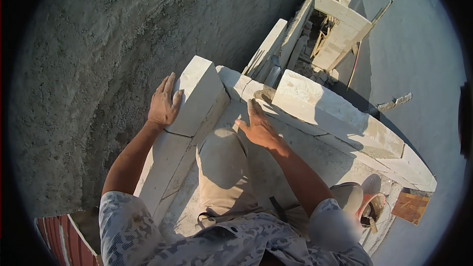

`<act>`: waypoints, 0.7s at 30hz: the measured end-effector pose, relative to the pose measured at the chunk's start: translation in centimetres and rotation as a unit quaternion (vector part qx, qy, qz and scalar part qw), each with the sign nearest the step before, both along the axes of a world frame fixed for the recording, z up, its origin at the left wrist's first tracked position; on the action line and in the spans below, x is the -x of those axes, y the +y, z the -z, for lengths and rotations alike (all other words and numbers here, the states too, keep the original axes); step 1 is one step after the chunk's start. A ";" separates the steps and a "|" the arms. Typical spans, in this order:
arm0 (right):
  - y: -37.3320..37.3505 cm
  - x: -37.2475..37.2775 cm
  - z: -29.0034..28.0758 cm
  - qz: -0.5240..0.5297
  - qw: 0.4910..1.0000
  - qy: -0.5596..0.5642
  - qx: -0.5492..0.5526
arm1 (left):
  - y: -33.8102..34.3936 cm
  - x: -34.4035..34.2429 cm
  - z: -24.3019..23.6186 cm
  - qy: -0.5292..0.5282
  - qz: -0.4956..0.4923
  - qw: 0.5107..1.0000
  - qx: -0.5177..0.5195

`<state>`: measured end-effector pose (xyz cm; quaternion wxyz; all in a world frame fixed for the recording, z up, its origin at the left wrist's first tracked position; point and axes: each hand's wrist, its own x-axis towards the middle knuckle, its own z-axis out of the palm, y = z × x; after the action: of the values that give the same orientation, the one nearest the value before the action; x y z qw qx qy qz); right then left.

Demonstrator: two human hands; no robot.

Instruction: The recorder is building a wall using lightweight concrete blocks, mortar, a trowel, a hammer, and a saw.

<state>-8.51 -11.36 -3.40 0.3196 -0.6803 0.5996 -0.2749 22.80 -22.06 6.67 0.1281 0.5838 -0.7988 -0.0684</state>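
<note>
A pale concrete block (194,96) sits at the end of the upper course on the left wall, close to the corner. My left hand (165,103) lies on its outer edge, fingers stretched out and thumb apart. My right hand (260,127) is on the inner side of the corner, fingers extended, with nothing in it. It is nearest the lower course (253,90) of the adjoining wall; whether it touches the blocks I cannot tell. Farther along that wall stands another pale block (335,111) with a rough top, and grey mortar (266,94) shows by its left end.
A rough grey wall (98,69) rises beyond the left blocks. At lower right stand a reddish bucket (372,207) with a tool handle and a brown board (410,208). More block walls (342,10) and timber scraps (320,39) lie below, beyond the corner.
</note>
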 end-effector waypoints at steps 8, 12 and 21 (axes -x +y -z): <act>-9.5 -4.3 3.4 -0.014 0.924 0.358 -0.136 | 0.2 0.6 -1.2 -0.037 -0.019 0.998 -0.050; -10.6 -5.1 0.8 -0.035 0.970 0.210 -0.118 | 0.4 -0.3 -1.0 -0.052 -0.013 0.997 -0.046; -11.2 -4.8 1.7 -0.094 0.985 0.138 0.039 | 0.3 0.0 -1.0 -0.044 -0.012 0.997 -0.061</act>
<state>-3.71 -22.52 -5.06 0.2314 -0.7771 0.5601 -0.1699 22.80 -21.77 7.66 0.0578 0.6024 -0.7911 -0.0892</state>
